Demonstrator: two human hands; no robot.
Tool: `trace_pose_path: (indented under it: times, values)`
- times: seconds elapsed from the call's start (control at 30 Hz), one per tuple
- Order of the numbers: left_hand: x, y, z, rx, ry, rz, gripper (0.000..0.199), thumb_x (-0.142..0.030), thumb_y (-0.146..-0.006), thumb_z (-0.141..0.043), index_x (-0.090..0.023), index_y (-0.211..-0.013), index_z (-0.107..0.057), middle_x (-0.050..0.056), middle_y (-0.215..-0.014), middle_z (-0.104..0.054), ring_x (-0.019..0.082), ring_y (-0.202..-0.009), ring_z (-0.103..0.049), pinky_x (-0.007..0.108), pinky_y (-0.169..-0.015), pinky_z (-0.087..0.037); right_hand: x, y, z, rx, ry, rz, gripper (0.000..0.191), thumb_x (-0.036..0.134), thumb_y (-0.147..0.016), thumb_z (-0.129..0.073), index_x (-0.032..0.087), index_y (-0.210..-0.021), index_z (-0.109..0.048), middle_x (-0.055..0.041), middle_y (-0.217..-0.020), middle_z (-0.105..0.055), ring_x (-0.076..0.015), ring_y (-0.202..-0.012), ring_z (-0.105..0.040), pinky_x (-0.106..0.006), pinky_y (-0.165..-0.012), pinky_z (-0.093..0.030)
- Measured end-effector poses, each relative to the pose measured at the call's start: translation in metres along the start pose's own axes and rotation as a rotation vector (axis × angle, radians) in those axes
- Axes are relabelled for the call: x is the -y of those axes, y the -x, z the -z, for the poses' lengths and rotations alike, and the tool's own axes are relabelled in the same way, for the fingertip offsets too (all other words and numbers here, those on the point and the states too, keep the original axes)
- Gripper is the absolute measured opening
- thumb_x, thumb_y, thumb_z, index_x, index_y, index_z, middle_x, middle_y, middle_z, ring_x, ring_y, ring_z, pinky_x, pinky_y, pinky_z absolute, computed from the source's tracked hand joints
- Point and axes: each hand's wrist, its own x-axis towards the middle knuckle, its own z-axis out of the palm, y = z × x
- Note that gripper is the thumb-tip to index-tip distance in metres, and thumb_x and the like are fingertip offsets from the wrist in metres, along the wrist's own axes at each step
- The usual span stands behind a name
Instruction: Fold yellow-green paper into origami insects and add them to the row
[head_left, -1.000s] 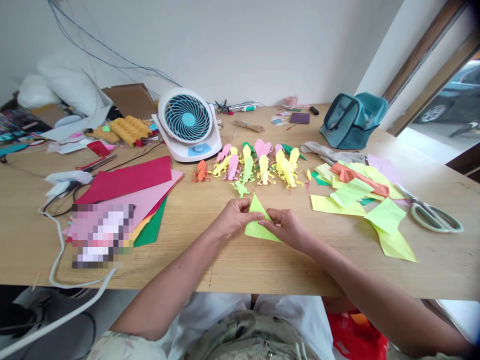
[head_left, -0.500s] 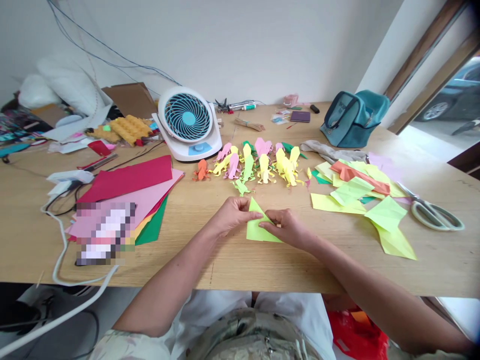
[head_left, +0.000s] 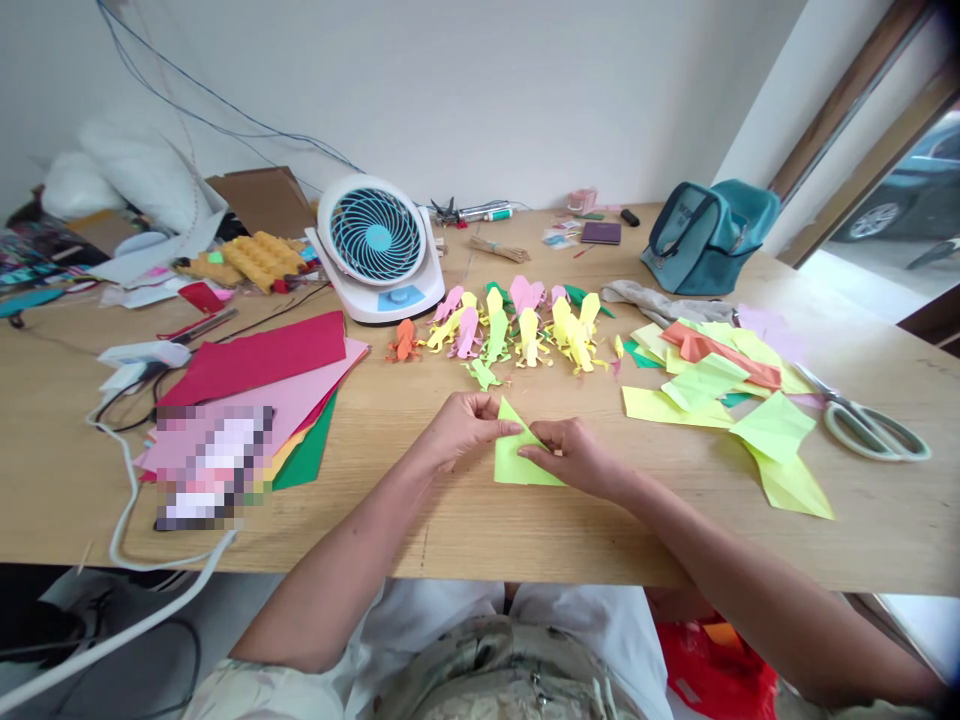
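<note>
Between my hands is a lime-green sheet of paper [head_left: 517, 464], folded to a triangle with a point at the top. My left hand [head_left: 474, 428] pinches its left side, thumb lying across the front. My right hand [head_left: 571, 452] grips the slanting right edge, with the thumb over the paper and the other fingers curled behind. Just beyond stands a group of folded paper animals, among them a small green one [head_left: 482, 374], an orange one [head_left: 405, 340] and a yellow one [head_left: 528, 338].
Paper scraps [head_left: 679, 402] and scissors [head_left: 874, 428] lie to the right. Coloured sheets [head_left: 259, 358] are stacked at the left, with a white cable [head_left: 124, 545] beside them. Behind stand a fan [head_left: 379, 250] and a teal bag [head_left: 709, 238].
Almost nothing differs. Both hands keep their grip on the green paper, and the whole view has shifted very slightly.
</note>
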Motion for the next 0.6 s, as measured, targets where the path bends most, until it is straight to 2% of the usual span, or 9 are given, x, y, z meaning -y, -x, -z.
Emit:
trace_pose_path:
  times: [0.23, 0.43, 0.6]
  values:
    - [-0.0014, 0.0004, 0.0007, 0.027, 0.017, 0.004, 0.046, -0.044, -0.050, -0.089, -0.015, -0.054, -0.054, -0.007, -0.052, -0.042, 0.005, -0.050, -0.033, 0.021, -0.049, -0.023, -0.0005, 0.0000, 0.0009, 0.008, -0.013, 0.016, 0.041, 0.041, -0.089, -0.056, 0.020, -0.060, -0.036, 0.0070, -0.057, -0.036, -0.0084, -0.054, -0.027, -0.025, -0.052, -0.021]
    - [-0.0026, 0.0002, 0.0001, -0.067, -0.004, -0.014, 0.043, -0.042, -0.047, -0.090, -0.015, -0.059, -0.059, -0.006, -0.055, -0.051, 0.005, -0.051, -0.039, 0.020, -0.050, -0.027, -0.0003, 0.0007, 0.0016, 0.018, -0.001, -0.002, 0.039, 0.041, -0.089, -0.056, 0.020, -0.061, -0.037, 0.0072, -0.056, -0.035, -0.0085, -0.054, -0.027, -0.025, -0.053, -0.021]
    - [-0.0068, 0.0015, 0.0022, -0.096, 0.031, -0.010, 0.044, -0.040, -0.043, -0.092, -0.014, -0.062, -0.061, -0.005, -0.058, -0.055, 0.006, -0.054, -0.045, 0.021, -0.055, -0.034, -0.0005, 0.0019, 0.0016, 0.043, -0.006, -0.009, 0.038, 0.040, -0.089, -0.057, 0.020, -0.062, -0.039, 0.0074, -0.056, -0.035, -0.0082, -0.053, -0.028, -0.025, -0.052, -0.021]
